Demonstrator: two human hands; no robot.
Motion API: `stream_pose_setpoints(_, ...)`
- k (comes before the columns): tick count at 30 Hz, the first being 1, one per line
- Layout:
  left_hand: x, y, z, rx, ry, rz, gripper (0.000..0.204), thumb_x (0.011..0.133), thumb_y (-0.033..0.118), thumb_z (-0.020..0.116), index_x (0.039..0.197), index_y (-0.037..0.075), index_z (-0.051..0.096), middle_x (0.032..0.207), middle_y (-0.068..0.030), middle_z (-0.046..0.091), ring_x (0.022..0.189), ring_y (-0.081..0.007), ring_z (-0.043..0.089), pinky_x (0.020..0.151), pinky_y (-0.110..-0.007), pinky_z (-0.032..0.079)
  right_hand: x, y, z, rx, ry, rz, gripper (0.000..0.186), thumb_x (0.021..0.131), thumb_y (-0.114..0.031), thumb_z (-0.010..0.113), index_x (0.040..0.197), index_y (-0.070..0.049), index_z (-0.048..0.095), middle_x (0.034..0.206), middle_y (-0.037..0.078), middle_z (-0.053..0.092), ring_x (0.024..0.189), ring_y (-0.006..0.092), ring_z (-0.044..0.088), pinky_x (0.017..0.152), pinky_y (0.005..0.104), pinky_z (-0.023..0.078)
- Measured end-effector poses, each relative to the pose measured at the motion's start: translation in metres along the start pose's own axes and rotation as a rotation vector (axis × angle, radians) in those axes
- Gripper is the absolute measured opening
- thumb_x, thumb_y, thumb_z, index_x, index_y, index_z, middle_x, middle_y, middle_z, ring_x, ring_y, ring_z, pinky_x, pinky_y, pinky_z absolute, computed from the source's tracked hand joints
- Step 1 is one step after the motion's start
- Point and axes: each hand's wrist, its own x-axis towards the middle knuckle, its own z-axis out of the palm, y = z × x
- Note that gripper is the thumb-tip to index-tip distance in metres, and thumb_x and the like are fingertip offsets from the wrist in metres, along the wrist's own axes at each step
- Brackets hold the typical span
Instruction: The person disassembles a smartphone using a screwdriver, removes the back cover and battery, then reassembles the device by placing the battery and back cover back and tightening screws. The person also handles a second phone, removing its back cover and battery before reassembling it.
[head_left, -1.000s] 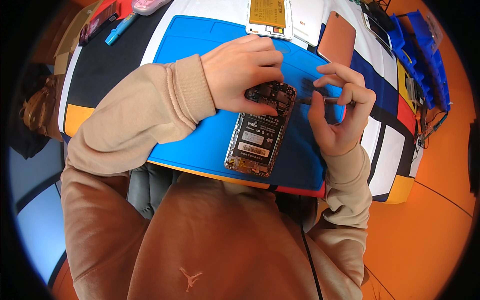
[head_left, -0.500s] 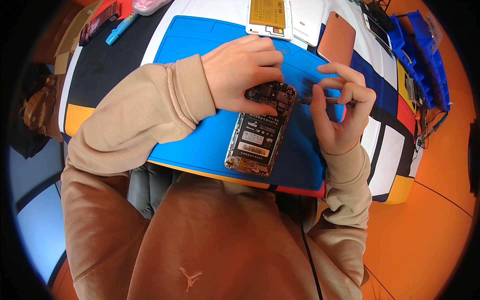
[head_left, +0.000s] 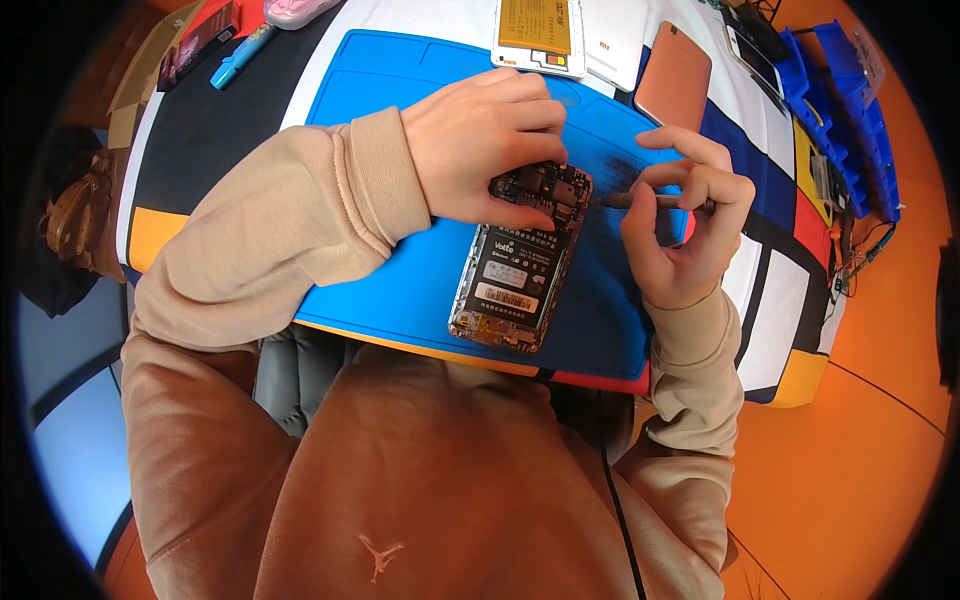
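An opened smartphone (head_left: pixel 510 270), its black battery and circuit board bare, lies slightly slanted on a blue work mat (head_left: pixel 400 290). My left hand (head_left: pixel 490 150) grips the phone's upper end, thumb across the board and the other fingers curled at the far edge, partly hidden. On the phone's right side, my right hand (head_left: pixel 690 215) pinches a slim screwdriver (head_left: pixel 640 202) between thumb and fingers. The screwdriver lies nearly level, its tip at the phone's upper right edge; whether it touches cannot be made out.
Beyond the mat lie a white phone part with a gold battery (head_left: pixel 535 35), a white back cover (head_left: pixel 612 45) and a copper-coloured cover (head_left: pixel 674 80). Blue parts bins (head_left: pixel 850 110) stand far right. A light-blue pen-like tool (head_left: pixel 243 58) and a dark box (head_left: pixel 200 45) sit far left.
My right thumb and fingers have shifted slightly along the screwdriver, away from its tip, so more of its shaft shows. My left hand and the phone hold nearly still.
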Motion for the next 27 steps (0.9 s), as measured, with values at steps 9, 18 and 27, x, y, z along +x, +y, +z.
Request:
stream_pose_setpoints(9, 0.0, 0.0, 0.0, 0.012, -0.003, 0.0, 0.043, 0.066, 0.034, 0.08, 0.095, 0.006, 0.066, 0.095, -0.0062, 0.056, 0.09, -0.0245, 0.052, 0.081, -0.034, 0.043, 0.0009, 0.0015, 0.0006, -0.027, 0.006, -0.056, 0.034, 0.066, 0.012, 0.06, 0.088, -0.003, 0.038, 0.092, 0.02, 0.06, 0.071, 0.0178, 0.057, 0.057, 0.0223, 0.043)
stream_pose_setpoints(18, -0.0001, 0.0006, 0.0, 0.016, -0.015, -0.005, 0.044, 0.066, 0.034, 0.08, 0.096, 0.006, 0.066, 0.095, -0.006, 0.056, 0.09, -0.0243, 0.052, 0.081, -0.035, 0.043, 0.0003, -0.0019, -0.0025, 0.096, -0.034, 0.003, 0.034, 0.068, 0.013, 0.054, 0.09, -0.004, 0.035, 0.101, 0.021, 0.058, 0.065, 0.0122, 0.05, 0.061, 0.021, 0.043)
stream_pose_setpoints(27, 0.0, 0.0002, 0.001, 0.021, -0.006, -0.002, 0.042, 0.067, 0.035, 0.079, 0.096, 0.006, 0.066, 0.095, -0.0058, 0.056, 0.091, -0.0237, 0.052, 0.081, -0.034, 0.043, 0.0007, 0.0041, -0.0064, 0.228, 0.064, 0.069, 0.035, 0.071, 0.015, 0.047, 0.093, -0.005, 0.03, 0.109, 0.023, 0.052, 0.064, 0.008, 0.049, 0.064, 0.0207, 0.045)
